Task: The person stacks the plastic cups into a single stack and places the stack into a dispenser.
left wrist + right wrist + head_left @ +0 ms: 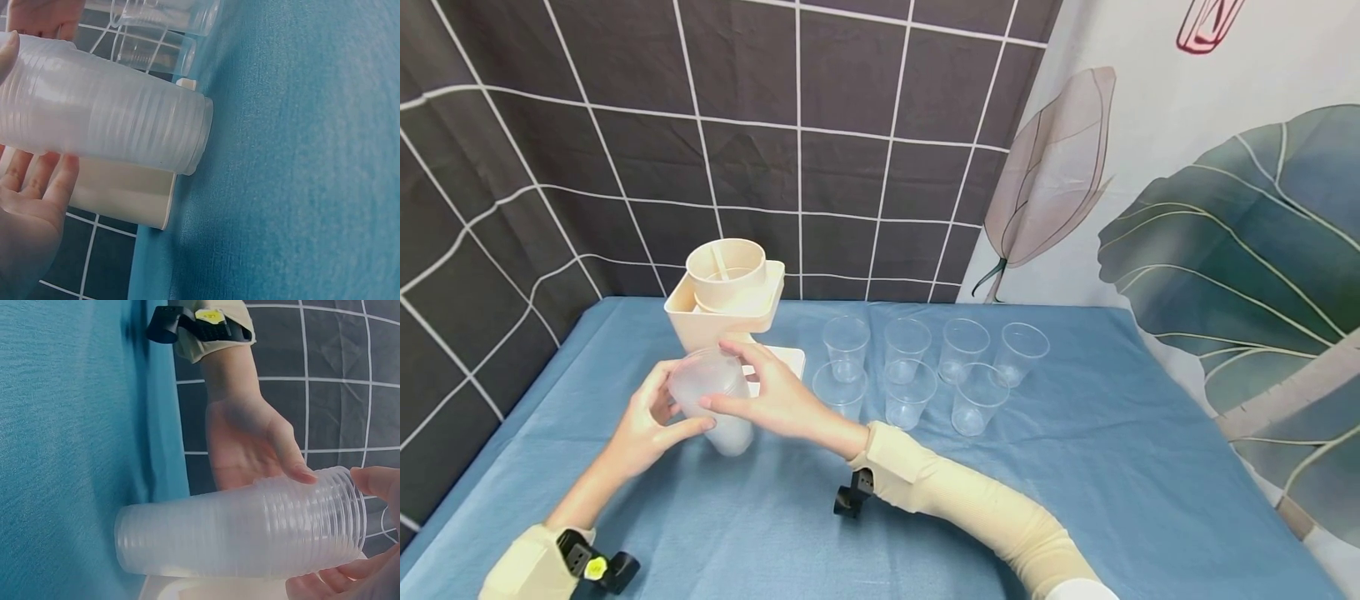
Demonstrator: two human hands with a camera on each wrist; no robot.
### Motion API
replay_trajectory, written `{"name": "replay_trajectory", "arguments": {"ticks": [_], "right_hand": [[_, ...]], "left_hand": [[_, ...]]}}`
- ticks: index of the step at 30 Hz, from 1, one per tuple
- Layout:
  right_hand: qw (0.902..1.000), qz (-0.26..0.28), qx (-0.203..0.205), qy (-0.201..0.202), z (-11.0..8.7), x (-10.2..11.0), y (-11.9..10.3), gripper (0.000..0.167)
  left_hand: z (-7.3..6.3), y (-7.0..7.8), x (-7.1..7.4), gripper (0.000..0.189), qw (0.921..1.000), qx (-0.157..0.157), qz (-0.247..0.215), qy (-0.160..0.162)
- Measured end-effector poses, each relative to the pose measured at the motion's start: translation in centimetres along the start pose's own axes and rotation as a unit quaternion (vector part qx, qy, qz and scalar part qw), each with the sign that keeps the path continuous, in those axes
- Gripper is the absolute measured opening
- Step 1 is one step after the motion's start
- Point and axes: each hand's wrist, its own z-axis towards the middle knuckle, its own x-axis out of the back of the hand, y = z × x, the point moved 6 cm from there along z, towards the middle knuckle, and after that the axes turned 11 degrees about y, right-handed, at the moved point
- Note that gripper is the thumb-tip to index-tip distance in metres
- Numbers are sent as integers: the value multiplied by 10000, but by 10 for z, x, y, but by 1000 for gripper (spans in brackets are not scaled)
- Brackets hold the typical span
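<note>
Setting out single cups looks partly done: seven clear, round plastic cups [907, 398] stand on the blue cloth-covered tabletop [1120, 467], four in a far row, three in a near one. Many more are nested in a tilted, translucent plastic cup stack [702, 379], at left before a cream plastic stand [730, 321]. The left hand [643, 425] grips the stack's side; the right hand [786, 402] pinches near its rim. Separating those cups seems left to do.

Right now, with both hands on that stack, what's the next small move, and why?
Probably ease the top cup off the nested stack with the right hand, which is at the rimmed end, while the left hand steadies the rest; the front row shows three cups against the back row's four.
</note>
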Motion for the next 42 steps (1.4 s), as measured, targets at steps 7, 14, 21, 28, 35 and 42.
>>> {"name": "replay_trajectory", "arguments": {"ticks": [7,14,21,28,35,42], "right_hand": [[10000,3,-4,47,-1,1,0,65],[9997,-216,64,134,-5,5,1,67],[9977,-453,359,357,-10,16,-6,67],[9940,-641,690,562,-17,29,-10,60],[9899,-786,875,792,-26,43,-11,57],[9829,-1036,1122,1026,-33,60,-16,52]], "left_hand": [[0,-1,0,70,10000,0,54,-3],[0,-2,0,69,9999,36,144,21],[0,-3,1,71,9999,68,85,48],[-1,-4,1,71,9998,97,149,72],[-1,-6,3,71,9991,206,344,119],[-1,-6,3,71,9990,207,371,126]]}}
